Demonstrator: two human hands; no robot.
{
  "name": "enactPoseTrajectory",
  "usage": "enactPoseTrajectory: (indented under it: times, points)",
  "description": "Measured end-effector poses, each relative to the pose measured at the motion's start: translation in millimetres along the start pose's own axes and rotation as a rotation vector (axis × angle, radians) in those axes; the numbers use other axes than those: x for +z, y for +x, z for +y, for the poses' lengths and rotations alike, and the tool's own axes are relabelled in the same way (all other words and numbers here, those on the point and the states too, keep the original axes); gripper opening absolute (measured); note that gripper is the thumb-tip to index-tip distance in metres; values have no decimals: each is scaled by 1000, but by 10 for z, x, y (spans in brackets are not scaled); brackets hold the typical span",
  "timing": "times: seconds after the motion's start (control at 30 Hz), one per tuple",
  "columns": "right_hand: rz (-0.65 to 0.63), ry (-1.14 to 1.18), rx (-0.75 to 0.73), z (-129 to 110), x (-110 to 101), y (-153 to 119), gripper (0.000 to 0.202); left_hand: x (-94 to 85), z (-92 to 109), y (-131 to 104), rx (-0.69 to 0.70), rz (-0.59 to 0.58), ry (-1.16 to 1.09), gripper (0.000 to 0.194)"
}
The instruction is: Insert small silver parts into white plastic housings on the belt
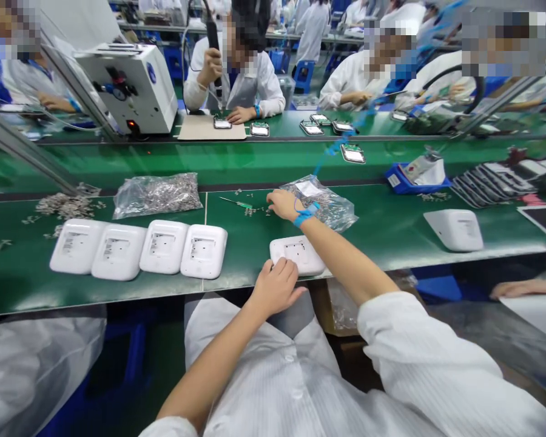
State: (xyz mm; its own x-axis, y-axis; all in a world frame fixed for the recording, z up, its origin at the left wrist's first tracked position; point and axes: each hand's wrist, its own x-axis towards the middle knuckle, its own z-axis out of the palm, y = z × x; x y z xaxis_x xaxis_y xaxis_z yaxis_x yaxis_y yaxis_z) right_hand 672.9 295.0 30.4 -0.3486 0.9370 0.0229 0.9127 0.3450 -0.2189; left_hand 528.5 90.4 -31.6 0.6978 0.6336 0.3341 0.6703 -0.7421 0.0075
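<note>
A white plastic housing [300,250] with a square recess lies on the green bench near its front edge. My left hand [277,284] has its bent fingers on the housing's near left side, the thumb pointing off to the right. Beyond the housing, my right hand [283,204] reaches down to the bench, a blue wrist strap [306,213] on its wrist. Its fingers are drawn together beside loose small metal pieces [250,212]; whatever they pinch is hidden. A clear bag of metal parts [334,209] lies just right of that hand. Left of it is a green-handled tweezer-like tool [236,202].
Several white housings [204,252] stand in a row at left, before another parts bag [159,193] and a pile of metal pieces [66,205]. Rightward are a tilted housing [457,229] and a blue bin [398,180]. A co-worker [236,73] sits opposite.
</note>
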Motion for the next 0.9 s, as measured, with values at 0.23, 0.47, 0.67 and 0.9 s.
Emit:
enactPoseTrajectory:
  times: [0.23,0.47,0.67,0.9]
  points:
    - [-36,60,-45,201,172,270,10,4,-139,-202,-130,67,7,49]
    - [125,300,16,-190,-23,-707,15,27,-293,31,-490,501,-336,57]
    - [121,873,28,-511,174,-1695,14,3,-150,29,-239,430,-386,39]
    - [213,351,-261,-348,15,-1862,13,15,-119,4,-246,428,-516,26]
